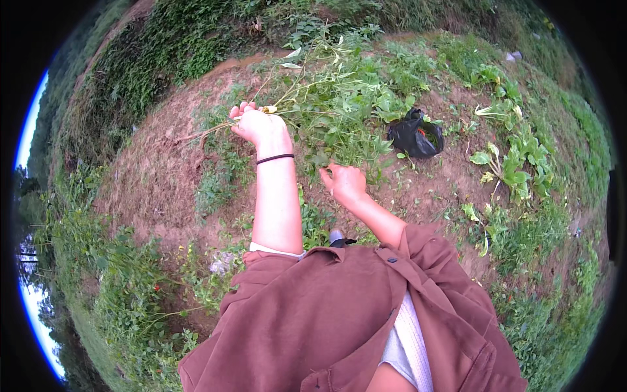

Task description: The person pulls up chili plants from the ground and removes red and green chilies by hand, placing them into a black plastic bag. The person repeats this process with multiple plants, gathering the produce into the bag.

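Observation:
My left hand point(259, 128), with a dark band around the wrist, grips the stems of an uprooted leafy plant point(318, 88). Thin brownish roots point(203, 133) stick out to the left of the fist, while the branches and green leaves spread to the right and away from me. Nearer my body, my right hand point(347, 183) is at the lower edge of the foliage, fingers curled among the leaves. Whether those fingers pinch a leaf or stem is hidden. Right of the foliage, a black plastic bag point(416, 142) sits on the soil with its mouth up and something red inside.
Reddish sloping soil point(161, 171) lies around the plants. Loose leafy greens point(509, 169) are at the right. Weeds with a few red spots point(156, 288) grow at lower left, near a crumpled clear plastic piece point(221, 263). A bushy bank point(196, 44) rises beyond.

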Motion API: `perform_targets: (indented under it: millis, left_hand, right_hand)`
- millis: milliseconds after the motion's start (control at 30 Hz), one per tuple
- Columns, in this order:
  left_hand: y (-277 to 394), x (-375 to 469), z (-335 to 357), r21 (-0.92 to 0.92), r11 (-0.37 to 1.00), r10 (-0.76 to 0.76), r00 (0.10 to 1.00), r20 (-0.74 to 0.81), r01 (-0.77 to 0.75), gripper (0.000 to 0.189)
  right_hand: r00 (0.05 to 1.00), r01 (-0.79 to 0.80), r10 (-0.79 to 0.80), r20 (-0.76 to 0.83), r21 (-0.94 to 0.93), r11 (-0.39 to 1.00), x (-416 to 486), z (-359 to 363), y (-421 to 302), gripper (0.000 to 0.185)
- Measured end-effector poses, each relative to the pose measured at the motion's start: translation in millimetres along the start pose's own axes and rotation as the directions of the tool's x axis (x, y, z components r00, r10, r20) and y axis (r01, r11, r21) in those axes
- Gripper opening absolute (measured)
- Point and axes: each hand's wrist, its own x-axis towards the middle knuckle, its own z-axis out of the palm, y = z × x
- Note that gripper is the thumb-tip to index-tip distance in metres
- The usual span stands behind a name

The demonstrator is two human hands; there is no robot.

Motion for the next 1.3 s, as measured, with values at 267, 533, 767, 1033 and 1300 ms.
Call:
perform_targets:
  millis: [267, 533, 767, 1033, 1300]
  left_hand:
    - [6, 5, 3, -0.003, 0.999, -0.052, 0.999, -0.01, 0.052, 0.019]
    - [10, 22, 3, 0.003, 1.0, -0.017, 1.0, -0.003, 0.017, 0.018]
    - [7, 15, 9, -0.003, 0.994, -0.11, 0.994, 0.016, 0.11, 0.018]
    - [18, 14, 3, -0.029, 0.985, -0.17, 0.985, 0.033, 0.171, 0.018]
    - [27, 13, -4, -0.046, 0.982, -0.179, 0.983, 0.042, 0.181, 0.023]
  right_hand:
    - [0.997, 0.041, -0.041, -0.062, -0.006, 0.999, -1, 7, 31, 0.027]
    - [0.906, -0.392, 0.216, 0.364, 0.531, 0.752, -21, 31, 118, 0.024]
    - [0.961, -0.268, 0.153, 0.23, 0.642, 0.719, -6, 101, 108, 0.03]
    - [0.971, -0.174, 0.066, 0.231, 0.486, 0.857, 14, 27, 18, 0.039]
    - [0.929, -0.029, -0.171, 0.327, 0.525, 0.851, 1, 18, 6, 0.044]
